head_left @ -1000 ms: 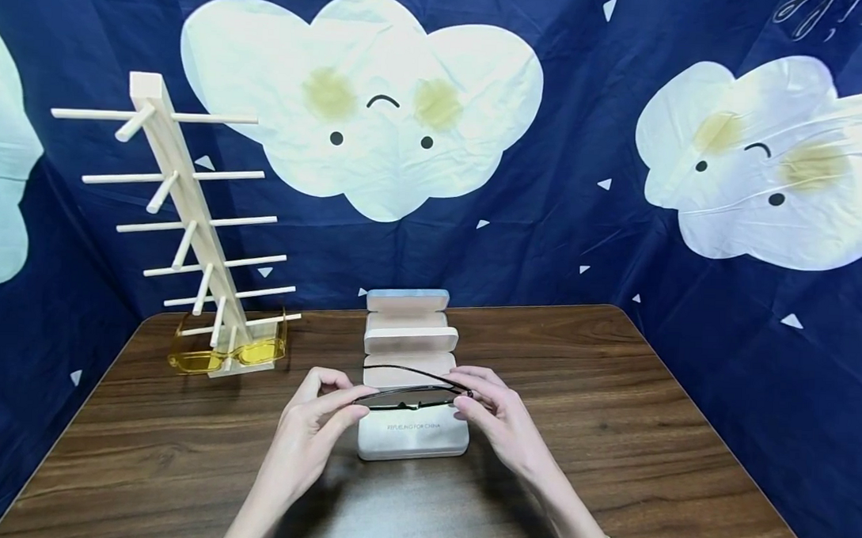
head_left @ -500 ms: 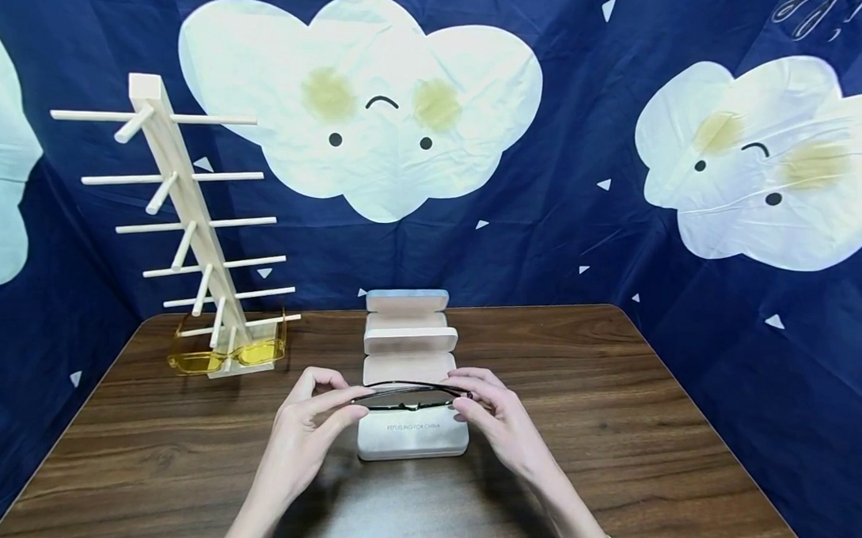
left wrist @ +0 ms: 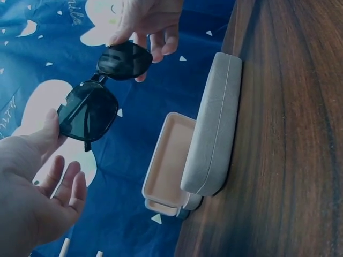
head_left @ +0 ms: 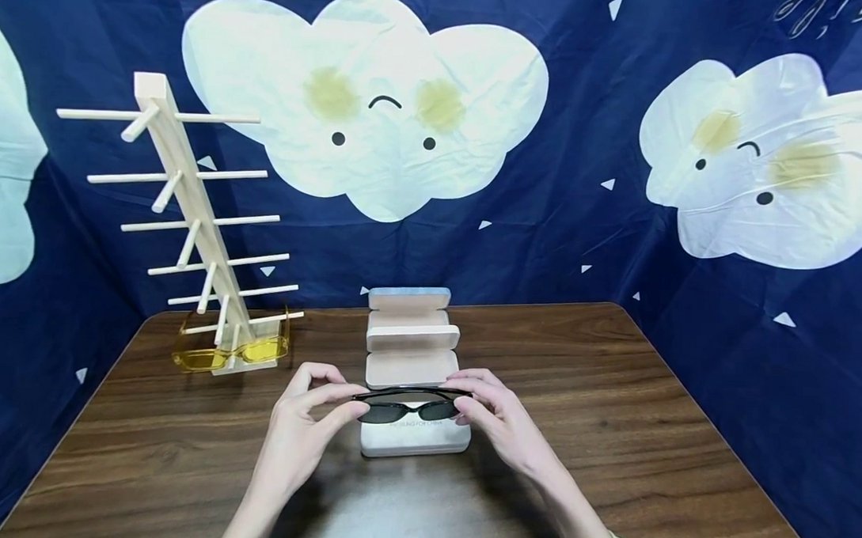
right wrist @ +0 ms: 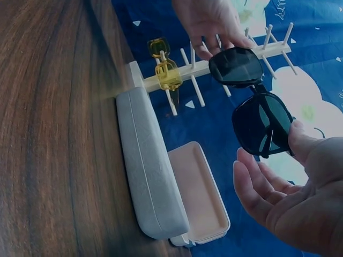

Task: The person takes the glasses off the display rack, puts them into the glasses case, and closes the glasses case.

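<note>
Black sunglasses with dark lenses are held level between both hands, in front of and above a pale glasses case with lettering on top. My left hand pinches one end of the frame between thumb and fingers. At the other end my right hand pinches it the same way. In the left wrist view the lenses face the camera, and a thin temple tip shows below the nearer one. The right wrist view shows a temple through the nearer lens.
Behind the lettered case, open pink-lined cases stand in a row toward the back edge. A wooden peg stand rises at the back left, with yellow glasses at its base. A blue cloth with clouds hangs behind the wooden table.
The sunglasses have tilted so their dark lenses now face the head view. A temple that arched above the frame has come down against it. Both hands stay nearly in place.
</note>
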Demonstrator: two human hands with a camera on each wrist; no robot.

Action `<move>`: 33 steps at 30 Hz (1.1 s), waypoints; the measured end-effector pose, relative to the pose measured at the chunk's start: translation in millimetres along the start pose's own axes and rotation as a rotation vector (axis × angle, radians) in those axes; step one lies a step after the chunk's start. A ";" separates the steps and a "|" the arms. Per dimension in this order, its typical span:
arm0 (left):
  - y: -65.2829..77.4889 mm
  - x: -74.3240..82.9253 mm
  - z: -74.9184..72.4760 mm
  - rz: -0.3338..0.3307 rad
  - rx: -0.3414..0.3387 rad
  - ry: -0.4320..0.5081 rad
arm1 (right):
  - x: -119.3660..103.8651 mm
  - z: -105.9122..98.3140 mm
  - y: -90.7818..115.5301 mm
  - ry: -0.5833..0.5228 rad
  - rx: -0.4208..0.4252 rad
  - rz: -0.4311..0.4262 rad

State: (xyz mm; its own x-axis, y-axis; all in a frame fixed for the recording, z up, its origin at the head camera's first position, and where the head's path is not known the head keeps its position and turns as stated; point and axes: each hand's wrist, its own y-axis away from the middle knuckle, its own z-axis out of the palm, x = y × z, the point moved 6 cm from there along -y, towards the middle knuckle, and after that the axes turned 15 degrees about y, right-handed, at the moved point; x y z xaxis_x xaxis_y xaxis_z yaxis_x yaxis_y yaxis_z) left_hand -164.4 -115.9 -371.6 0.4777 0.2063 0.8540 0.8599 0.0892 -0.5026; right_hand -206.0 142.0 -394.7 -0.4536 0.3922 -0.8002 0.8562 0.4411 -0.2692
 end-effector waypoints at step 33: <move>-43.7 -63.4 8.4 -0.416 -0.158 0.025 | 33.7 -8.4 -43.0 0.107 -0.006 0.224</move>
State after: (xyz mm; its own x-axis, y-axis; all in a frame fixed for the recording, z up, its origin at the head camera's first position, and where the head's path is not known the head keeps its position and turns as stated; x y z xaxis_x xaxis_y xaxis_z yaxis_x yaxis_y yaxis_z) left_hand -233.8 -124.7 -404.9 0.0882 0.1607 0.9831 0.9958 0.0096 -0.0909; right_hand -260.2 143.1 -405.6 -0.2768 0.5641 -0.7779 0.9370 0.3379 -0.0884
